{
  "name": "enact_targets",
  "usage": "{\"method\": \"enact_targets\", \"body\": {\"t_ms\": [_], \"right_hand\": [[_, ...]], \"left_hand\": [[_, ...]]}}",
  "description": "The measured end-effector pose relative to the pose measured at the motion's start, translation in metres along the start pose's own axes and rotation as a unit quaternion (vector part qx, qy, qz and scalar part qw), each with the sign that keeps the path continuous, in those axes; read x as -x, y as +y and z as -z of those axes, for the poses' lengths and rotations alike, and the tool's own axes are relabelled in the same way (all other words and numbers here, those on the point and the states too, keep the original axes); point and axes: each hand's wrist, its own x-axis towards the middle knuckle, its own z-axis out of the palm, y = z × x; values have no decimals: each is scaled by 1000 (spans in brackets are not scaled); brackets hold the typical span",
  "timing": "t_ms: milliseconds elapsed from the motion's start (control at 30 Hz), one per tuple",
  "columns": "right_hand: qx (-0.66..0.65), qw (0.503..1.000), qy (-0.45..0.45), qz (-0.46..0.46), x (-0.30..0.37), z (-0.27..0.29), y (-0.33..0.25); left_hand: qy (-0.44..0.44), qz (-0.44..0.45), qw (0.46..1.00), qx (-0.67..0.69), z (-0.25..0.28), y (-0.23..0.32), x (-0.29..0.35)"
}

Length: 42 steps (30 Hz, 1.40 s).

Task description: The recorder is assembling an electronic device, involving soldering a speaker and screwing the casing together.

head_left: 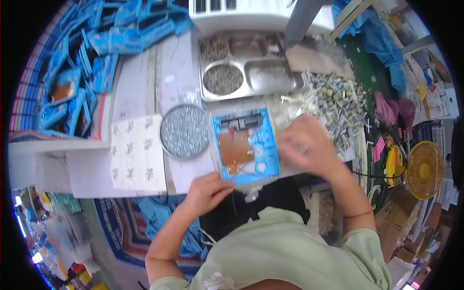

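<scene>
A blue plastic casing (pixel 271 166) lies face up in front of me at the table edge, with a brown circuit board (pixel 235 147), thin wires and a black oblong part (pixel 244 122) inside. My left hand (pixel 205 192) has its fingers closed at the casing's lower left corner; a thin dark wire hangs below the fingertips. Right of the casing, my right hand (pixel 309 147) is curled, its fingers drawn together and somewhat blurred. What those fingers hold, if anything, I cannot make out. A pile of small grey and white parts (pixel 338 104) spreads just beyond that hand.
A round dish (pixel 161 140) of small metal pieces stands left of the casing, beside a white sheet (pixel 138 171) bearing dark marks. Behind is a divided metal tray (pixel 246 94) with small parts. Many blue casings (pixel 125 38) are heaped far left. A grey post (pixel 302 24) rises at the back.
</scene>
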Motion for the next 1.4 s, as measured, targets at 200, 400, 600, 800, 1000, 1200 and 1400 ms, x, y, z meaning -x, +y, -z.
{"method": "enact_targets", "body": {"t_ms": [200,400,600,800,1000,1200,1400], "right_hand": [[19,955,226,-191,-112,113,133],[147,970,64,184,-281,71,154],[257,956,-1,140,-321,26,144],[-166,963,186,102,-300,52,182],[-265,882,330,-209,-64,95,133],[-122,988,-93,7,8,-15,-12],[-90,972,-208,55,-10,-20,12]], "left_hand": [[-2,2,1000,16,2,-1,-15],[18,-11,996,86,-4,1,-21],[9,40,999,19,-6,4,-9],[41,26,998,47,-10,6,-15],[75,-2,996,38,-22,5,-18],[78,27,996,18,-16,10,-10],[89,49,995,26,-22,8,-8]]}}
